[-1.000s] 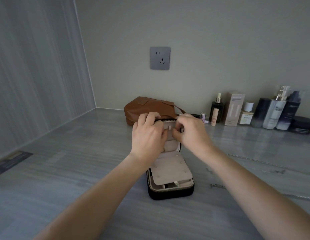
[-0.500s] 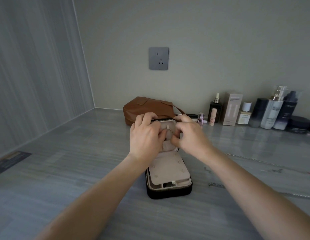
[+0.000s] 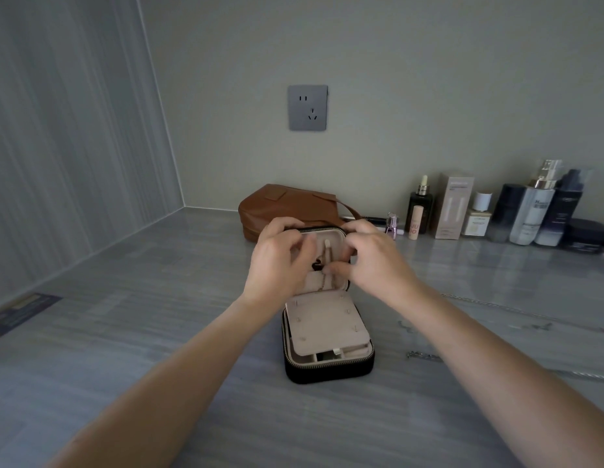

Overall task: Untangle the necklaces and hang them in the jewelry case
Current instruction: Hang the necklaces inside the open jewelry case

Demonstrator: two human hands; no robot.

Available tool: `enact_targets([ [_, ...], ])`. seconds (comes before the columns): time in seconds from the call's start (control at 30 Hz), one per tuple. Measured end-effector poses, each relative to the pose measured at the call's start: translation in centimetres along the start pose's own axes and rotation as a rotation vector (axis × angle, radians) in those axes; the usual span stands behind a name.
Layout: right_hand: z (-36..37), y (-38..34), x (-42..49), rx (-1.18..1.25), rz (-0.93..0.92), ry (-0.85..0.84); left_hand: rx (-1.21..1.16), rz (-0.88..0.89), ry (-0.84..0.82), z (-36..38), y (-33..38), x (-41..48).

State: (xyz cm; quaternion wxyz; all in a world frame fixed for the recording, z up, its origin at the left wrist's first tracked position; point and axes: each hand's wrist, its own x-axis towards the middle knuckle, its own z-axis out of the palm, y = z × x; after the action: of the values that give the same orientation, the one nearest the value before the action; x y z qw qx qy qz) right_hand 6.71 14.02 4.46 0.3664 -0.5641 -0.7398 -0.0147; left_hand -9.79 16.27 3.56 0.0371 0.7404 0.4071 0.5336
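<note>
**Getting a necklace hung in the case lid**

Head cam, the only view. The case (image 3: 327,373) is sitting open on the surface (image 3: 158,332) right in front of the person. The bottom half is lying flat and the lid (image 3: 327,236) is standing upright, which is putting the inside of the lid at a comfy angle to work on.

The left hand (image 3: 276,261) is gripping the lid's top left corner, with its fingers (image 3: 283,228) curling over the rim. I'm guessing it's bracing the lid so it isn't flopping back while the other hand is fiddling.

The right hand (image 3: 374,261) is coming in from the right side. Its fingers (image 3: 337,269) are pinching at a thin necklace (image 3: 325,285) about halfway down the lid, by the little strap. The chain is dangling from there toward the pocket at the bottom of the lid. It's blurry, so I can't tell if it's actually sitting on a hook yet.

My read is that one necklace is being hung right now and the job is nowhere near finished. More chains (image 3: 425,356) are lying loose on the surface to the right of the case, well apart from both hands. I can't make out whether those are tangled.

Behind the case a brown bag (image 3: 276,204) is sitting near the wall, and a row of bottles (image 3: 530,211) is lining up off to the right.
</note>
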Motion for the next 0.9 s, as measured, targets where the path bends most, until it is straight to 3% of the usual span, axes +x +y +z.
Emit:
enact_targets([
  [0.2, -0.2, 0.2, -0.2, 0.218, 0.106, 0.069, -0.496, -0.341, -0.02, -0.6, -0.1, 0.7],
  [0.3, 0.1, 0.8, 0.2, 0.358, 0.223, 0.09, -0.599, -0.386, -0.036, -0.7, 0.0, 0.8],
  [0.43, -0.1, 1.1, 0.3, 0.362, 0.231, 0.075, -0.639, -0.357, -0.024, -0.6, 0.0, 1.0],
  [0.57, -0.3, 1.2, 0.1, 0.374, 0.223, 0.076, -0.262, -0.182, -0.138, -0.6, -0.5, 0.2],
  [0.7, -0.2, 1.1, -0.1, 0.382, 0.196, 0.09, 0.162, 0.113, -0.111, 0.0, -1.4, -1.5],
  [0.9, 0.0, 1.3, -0.4, 0.409, 0.173, 0.11, 0.295, 0.105, -0.079, 0.4, -0.3, -2.0],
])
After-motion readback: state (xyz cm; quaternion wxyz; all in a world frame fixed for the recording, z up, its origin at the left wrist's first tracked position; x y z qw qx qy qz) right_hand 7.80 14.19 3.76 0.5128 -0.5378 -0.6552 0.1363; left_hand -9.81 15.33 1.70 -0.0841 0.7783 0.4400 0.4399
